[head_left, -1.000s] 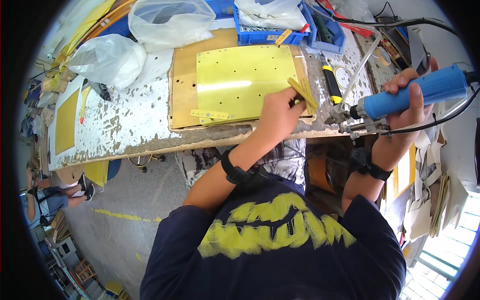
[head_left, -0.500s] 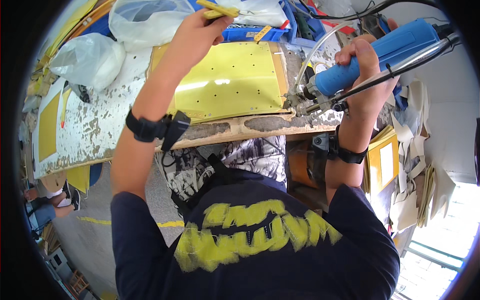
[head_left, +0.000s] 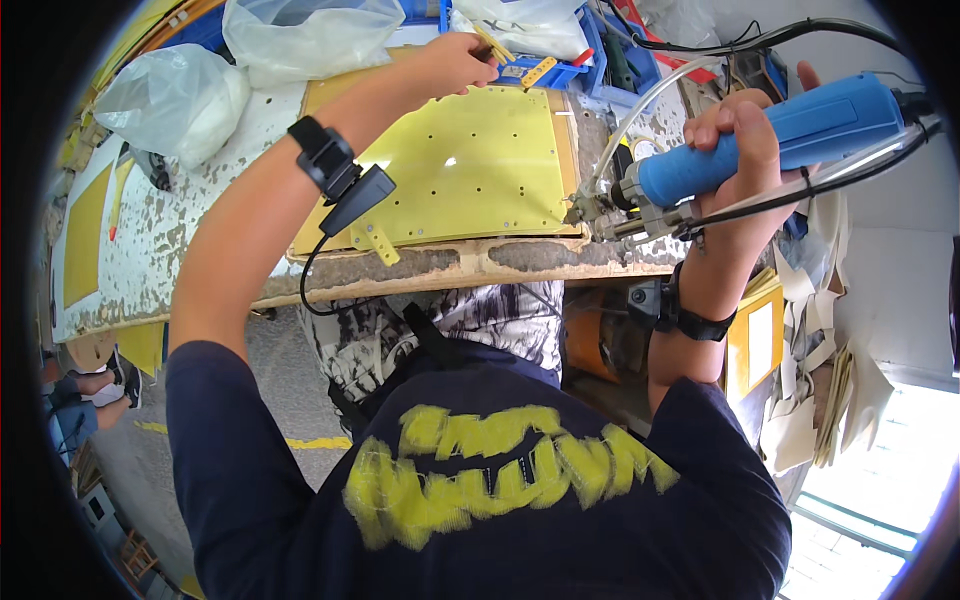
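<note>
My right hand (head_left: 745,150) wraps round the blue grip of a power screwdriver (head_left: 810,120) with a hose and cable. Its metal head (head_left: 610,215) points left, by the right front corner of a yellow sheet (head_left: 470,165) dotted with small holes. Beyond the sheet's far edge, my left hand (head_left: 462,65) is closed on a narrow yellow strip (head_left: 494,42), its fingertips partly hidden. Just right of that hand, a second yellow strip with holes (head_left: 540,73) leans on a blue bin (head_left: 550,72). A third yellow strip (head_left: 380,245) lies across the sheet's near edge.
Plastic bags (head_left: 180,100) stand at the back left of the worn white bench (head_left: 215,190). Another blue bin (head_left: 620,75) holds tools at the back right. Stacked boards (head_left: 755,325) lean low on the right. Another person's legs (head_left: 95,400) show at far left.
My left hand has moved right and slightly nearer with its strip, towards the blue bin. The third strip now shows near where my left wrist was. The screwdriver has shifted slightly right and down.
</note>
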